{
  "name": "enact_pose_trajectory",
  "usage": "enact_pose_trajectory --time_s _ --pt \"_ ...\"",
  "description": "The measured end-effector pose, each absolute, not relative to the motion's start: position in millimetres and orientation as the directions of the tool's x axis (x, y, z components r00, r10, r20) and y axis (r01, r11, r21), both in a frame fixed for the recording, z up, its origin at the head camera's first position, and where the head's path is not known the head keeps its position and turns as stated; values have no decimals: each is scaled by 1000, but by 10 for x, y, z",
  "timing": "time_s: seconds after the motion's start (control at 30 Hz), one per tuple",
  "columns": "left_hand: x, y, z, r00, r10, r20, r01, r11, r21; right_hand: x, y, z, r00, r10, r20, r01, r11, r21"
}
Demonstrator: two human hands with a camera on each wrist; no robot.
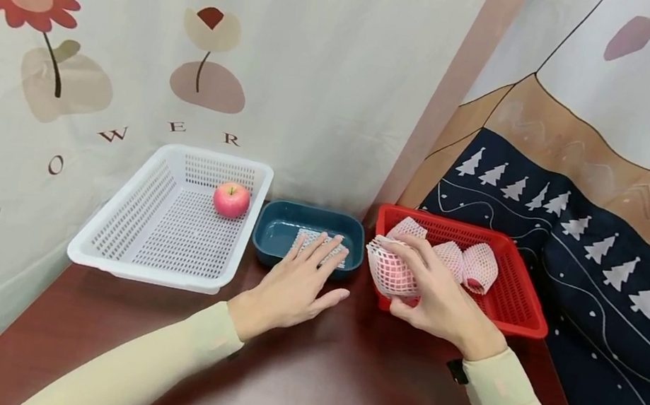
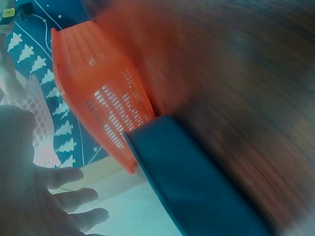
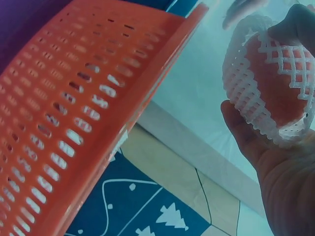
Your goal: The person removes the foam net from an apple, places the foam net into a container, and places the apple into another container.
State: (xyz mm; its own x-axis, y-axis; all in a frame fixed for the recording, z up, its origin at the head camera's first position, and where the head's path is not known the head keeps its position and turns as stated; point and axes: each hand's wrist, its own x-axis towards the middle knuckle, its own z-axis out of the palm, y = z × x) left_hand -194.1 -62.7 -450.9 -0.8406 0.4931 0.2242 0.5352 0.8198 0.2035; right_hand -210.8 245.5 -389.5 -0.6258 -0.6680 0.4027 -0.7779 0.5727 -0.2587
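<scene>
In the head view my right hand grips an apple in a white foam net, at the front left corner of the red basket. The right wrist view shows thumb and fingers around this netted apple, its red skin visible through the mesh. My left hand reaches over the dark teal tray with its fingers spread and straight. Beneath those fingers lies a whitish mesh piece, partly hidden by them. The left wrist view shows the left hand with nothing in its grasp.
Several more netted fruits lie in the red basket. A white basket at left holds one bare red apple. All three containers stand side by side on a dark reddish table, against a printed curtain.
</scene>
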Motion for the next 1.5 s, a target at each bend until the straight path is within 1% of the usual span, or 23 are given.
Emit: enact_pose_trajectory --time_s 0.13,0.37,0.5,0.7,0.87,1.17,1.5 --pt "-1927 -713 -4516 -841 484 241 530 828 185 -2102 2409 -3904 -612 -677 408 -789 560 -254" --pt "-1875 -833 -4501 -840 479 254 528 829 185 -2087 2320 -3950 -581 -695 423 -811 538 -229" --pt "-1834 -904 -4500 -846 468 254 516 838 178 -2081 2252 -3981 -566 -708 422 -823 515 -239" --pt "-1768 -1001 -4539 -837 463 290 519 841 154 -2037 2172 -4045 -549 -723 418 -835 492 -247" --pt "-1693 -1079 -4564 -826 461 323 523 842 135 -1988 2110 -4096 -549 -733 402 -836 487 -253" --pt "-1586 -1176 -4576 -825 452 339 519 843 141 -1934 1982 -4199 -540 -753 375 -842 476 -256" --pt "-1499 -1277 -4553 -820 452 353 520 845 126 -1897 1872 -4333 -543 -775 324 -835 457 -305"
